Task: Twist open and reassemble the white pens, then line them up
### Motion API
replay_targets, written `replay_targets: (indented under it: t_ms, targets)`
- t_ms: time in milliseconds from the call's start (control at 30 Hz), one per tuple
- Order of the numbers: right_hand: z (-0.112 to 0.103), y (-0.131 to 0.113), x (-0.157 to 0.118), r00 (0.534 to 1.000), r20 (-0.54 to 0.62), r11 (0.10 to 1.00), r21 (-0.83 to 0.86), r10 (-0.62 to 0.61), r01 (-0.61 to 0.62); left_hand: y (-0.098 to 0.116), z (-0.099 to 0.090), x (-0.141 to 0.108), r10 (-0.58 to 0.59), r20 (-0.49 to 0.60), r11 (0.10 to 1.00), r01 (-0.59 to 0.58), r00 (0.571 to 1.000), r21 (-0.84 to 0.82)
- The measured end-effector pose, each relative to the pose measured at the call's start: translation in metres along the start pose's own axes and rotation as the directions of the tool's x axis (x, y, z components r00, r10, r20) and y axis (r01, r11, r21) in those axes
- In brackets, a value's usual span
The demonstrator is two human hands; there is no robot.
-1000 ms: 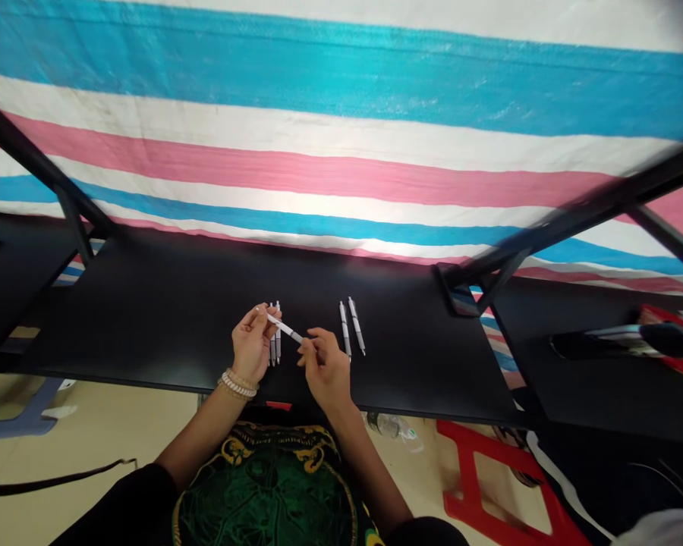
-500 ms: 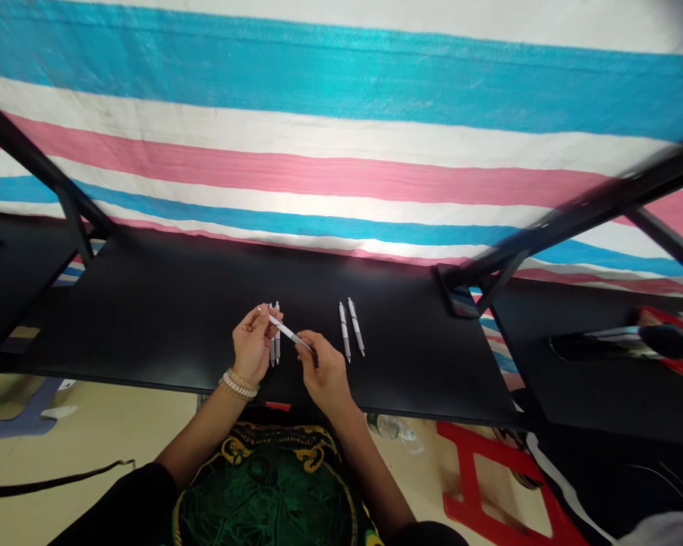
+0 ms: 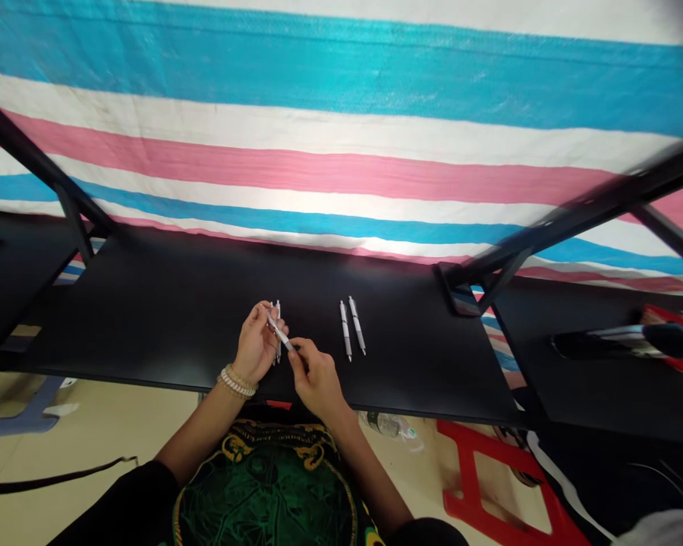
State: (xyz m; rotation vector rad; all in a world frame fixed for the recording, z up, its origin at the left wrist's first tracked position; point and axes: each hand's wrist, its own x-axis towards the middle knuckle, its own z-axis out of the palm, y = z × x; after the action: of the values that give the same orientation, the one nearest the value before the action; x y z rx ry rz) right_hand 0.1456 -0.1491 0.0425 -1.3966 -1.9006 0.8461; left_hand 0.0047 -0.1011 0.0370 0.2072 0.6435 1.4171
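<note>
A white and grey pen (image 3: 280,332) slants between my two hands above the black table (image 3: 171,303). My left hand (image 3: 254,345), with beaded bands at the wrist, pinches its upper left end. The fingers of my right hand (image 3: 317,375) are closed on its grey lower end. Behind the left fingers lie two more pens (image 3: 278,350), partly hidden. To the right of my hands, two white pens (image 3: 345,331) (image 3: 357,326) with grey grips lie side by side on the table, tips toward me.
A striped sheet (image 3: 341,182) hangs behind the table. Black metal struts (image 3: 73,220) (image 3: 509,277) stand at both sides. A red stool (image 3: 461,462) and a clear plastic bottle (image 3: 390,426) are beneath the front edge. Further black tables flank this one.
The held pen has turned so its clip shows, and sits steeper. My right hand has moved slightly left, closer to my left hand. The pens on the table have not moved.
</note>
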Motion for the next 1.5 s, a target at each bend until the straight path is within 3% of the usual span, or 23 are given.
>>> replay_targets:
  t_ms: [167,367,700,800,900,1033,1133,1200,1267,1367,1500]
  targets:
    - [0.011,-0.005,-0.004,0.998,0.062,1.000,-0.016,-0.022,0.023,0.009,0.001,-0.001,-0.094,-0.004,0.988,0.093,0.996,-0.126]
    - [0.002,-0.001,-0.004,0.999,0.042,0.998,0.066,-0.027,0.024,0.019,-0.002,0.000,-0.104,-0.014,0.985,0.101,0.994,-0.142]
    - [0.008,-0.003,-0.007,0.998,0.011,0.998,0.024,-0.061,0.061,0.006,0.004,0.000,-0.143,0.067,0.981,0.151,0.987,-0.121]
    - [0.010,-0.001,-0.007,0.999,0.008,0.999,-0.005,-0.043,0.043,-0.003,0.006,-0.001,-0.183,0.069,0.983,0.185,0.981,-0.022]
    - [0.005,0.009,-0.009,0.999,-0.031,0.997,-0.078,-0.015,0.013,-0.010,0.003,0.000,-0.140,0.006,0.963,0.135,0.990,0.235]
    - [-0.012,0.033,-0.014,0.977,-0.204,0.950,-0.289,0.060,-0.118,-0.005,-0.006,0.000,0.062,0.035,0.857,-0.071,0.997,0.511]
    - [-0.023,0.047,-0.016,0.940,-0.341,0.907,-0.383,0.035,-0.173,0.010,-0.014,0.002,0.242,0.109,0.750,-0.257,0.964,0.609]
    - [-0.023,0.048,-0.014,0.930,-0.367,0.906,-0.394,-0.002,-0.153,0.020,-0.020,0.005,0.325,0.157,0.632,-0.337,0.933,0.698]
    - [-0.017,0.042,-0.010,0.952,-0.305,0.926,-0.363,-0.007,-0.109,0.024,-0.029,0.009,0.361,0.215,0.485,-0.380,0.907,0.788]
    - [0.004,0.027,0.000,0.994,-0.109,0.959,-0.283,-0.013,-0.018,0.022,-0.043,0.014,0.360,0.303,0.293,-0.416,0.882,0.861]
    - [0.028,0.016,0.015,0.997,0.048,0.948,-0.310,-0.055,0.067,0.012,-0.056,0.017,0.338,0.340,0.221,-0.426,0.877,0.878]
